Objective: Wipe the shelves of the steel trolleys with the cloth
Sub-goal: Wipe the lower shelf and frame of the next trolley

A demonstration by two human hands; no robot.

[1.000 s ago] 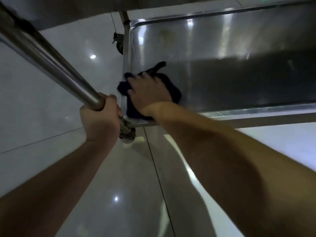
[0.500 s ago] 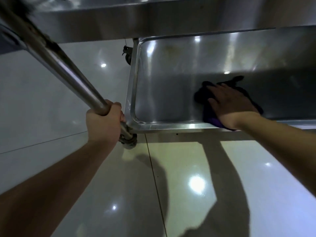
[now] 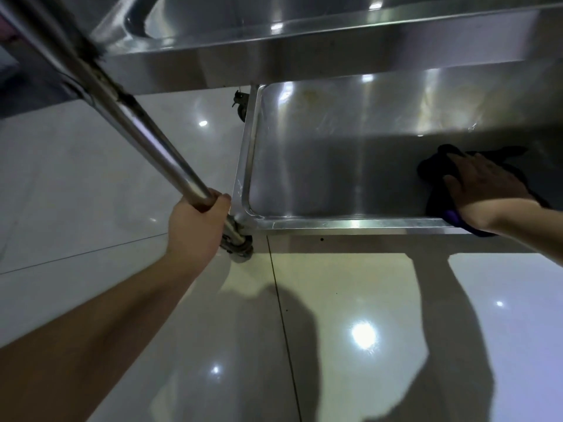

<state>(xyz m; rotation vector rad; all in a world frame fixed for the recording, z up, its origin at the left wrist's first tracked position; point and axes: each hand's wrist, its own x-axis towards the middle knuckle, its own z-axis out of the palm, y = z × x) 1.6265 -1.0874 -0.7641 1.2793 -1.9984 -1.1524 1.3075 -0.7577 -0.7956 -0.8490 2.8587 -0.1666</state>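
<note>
A person crouched beside a steel trolley wipes its bottom shelf (image 3: 335, 166). The right hand (image 3: 484, 190) lies flat, fingers straight, pressing a dark cloth (image 3: 432, 169) onto the shelf near its front rim, toward the right edge of view. The cloth spreads out from under the palm, and a purple fold hangs over the rim just beside the wrist. The left hand (image 3: 198, 223) is curled tight around the trolley's upright steel post (image 3: 128, 117), just above the near-left caster (image 3: 240, 251), bracing the frame.

The shelf's long axis runs left to right across the view, and the broad stretch of steel to the left of the cloth, as far as the rounded near-left corner, lies bare. The far strip of the shelf, where yellowish smears show under the upper shelf (image 3: 304, 53), sits beyond the fingertips. The wiping hand is the nearer to both, so the coming pass probably goes leftward or farther in, with the left hand steadying.
</note>
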